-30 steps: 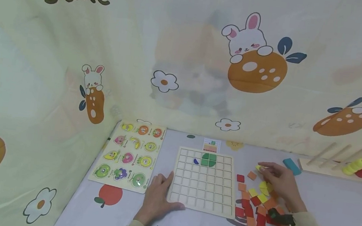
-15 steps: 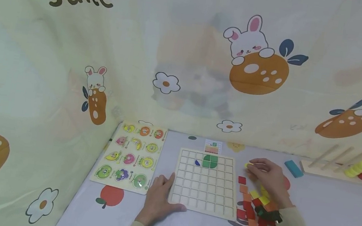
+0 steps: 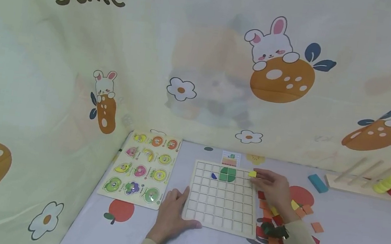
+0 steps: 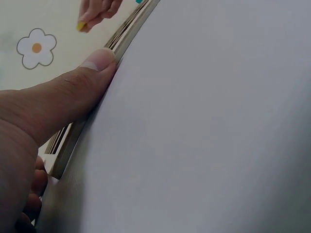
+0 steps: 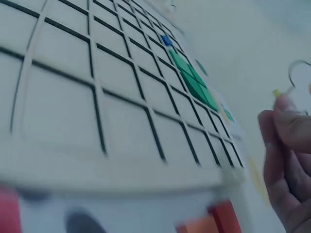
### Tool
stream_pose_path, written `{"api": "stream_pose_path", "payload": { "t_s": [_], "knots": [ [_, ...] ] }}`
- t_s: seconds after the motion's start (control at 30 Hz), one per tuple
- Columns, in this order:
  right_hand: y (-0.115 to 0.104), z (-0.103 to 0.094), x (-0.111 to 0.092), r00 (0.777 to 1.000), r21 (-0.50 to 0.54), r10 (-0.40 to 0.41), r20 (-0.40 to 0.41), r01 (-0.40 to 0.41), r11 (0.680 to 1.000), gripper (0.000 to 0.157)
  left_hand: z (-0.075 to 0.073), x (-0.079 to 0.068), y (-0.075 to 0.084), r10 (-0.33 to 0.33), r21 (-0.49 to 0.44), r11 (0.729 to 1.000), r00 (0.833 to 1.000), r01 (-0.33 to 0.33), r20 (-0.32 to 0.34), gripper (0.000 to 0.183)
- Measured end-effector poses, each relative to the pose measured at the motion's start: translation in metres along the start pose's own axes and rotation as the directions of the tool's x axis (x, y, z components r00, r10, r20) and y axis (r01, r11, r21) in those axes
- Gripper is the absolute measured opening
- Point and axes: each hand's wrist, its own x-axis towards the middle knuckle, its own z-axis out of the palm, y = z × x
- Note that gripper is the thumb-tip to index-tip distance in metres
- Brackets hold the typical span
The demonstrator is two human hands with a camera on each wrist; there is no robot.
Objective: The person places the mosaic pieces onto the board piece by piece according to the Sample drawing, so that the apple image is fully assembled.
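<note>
A wooden grid board (image 3: pixel 221 201) lies on the table. In its upper rows sit green pieces (image 3: pixel 227 174) with rounded outer corners, and a small blue piece (image 3: pixel 214 176) left of them. My left hand (image 3: pixel 171 216) rests at the board's near left corner, thumb along the front edge and fingers along the left side; the left wrist view shows the thumb (image 4: pixel 73 92) against the edge. Between thumb and fingertips my right hand (image 3: pixel 273 190) pinches a small yellow piece (image 3: pixel 252 174) over the board's far right corner. Most of this piece is hidden by fingers in the right wrist view.
Red, orange and yellow pieces (image 3: pixel 273 242) lie scattered right of the board, partly under the right forearm. A small picture card (image 3: pixel 231 158) lies behind the board. A fruit puzzle board (image 3: pixel 138 180) is at left, a teal block (image 3: pixel 317 183) and pegged wooden stand (image 3: pixel 352 185) at right.
My right hand has moved left with the yellow piece, from above the loose pieces to the board's far right corner. My left hand has stayed at the near left corner.
</note>
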Motion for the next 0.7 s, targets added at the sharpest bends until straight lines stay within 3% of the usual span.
{"api": "stream_pose_path", "payload": {
  "t_s": [0.23,0.43,0.7],
  "knots": [
    [-0.013,0.034,0.005,0.994,-0.011,-0.111,-0.006,0.111,0.994,0.037,-0.001,0.001,0.001,-0.005,-0.003,1.000,1.000,0.005,0.007,0.127],
    [-0.026,0.062,0.010,0.952,-0.021,-0.305,0.005,0.305,0.952,0.035,0.001,0.003,-0.001,-0.007,0.010,1.000,1.000,0.007,0.014,0.127],
    [-0.050,0.102,0.012,0.937,-0.121,-0.324,0.131,0.339,0.933,0.031,0.000,0.002,-0.001,-0.010,0.017,1.000,1.000,0.009,0.017,0.126]
  ]
}}
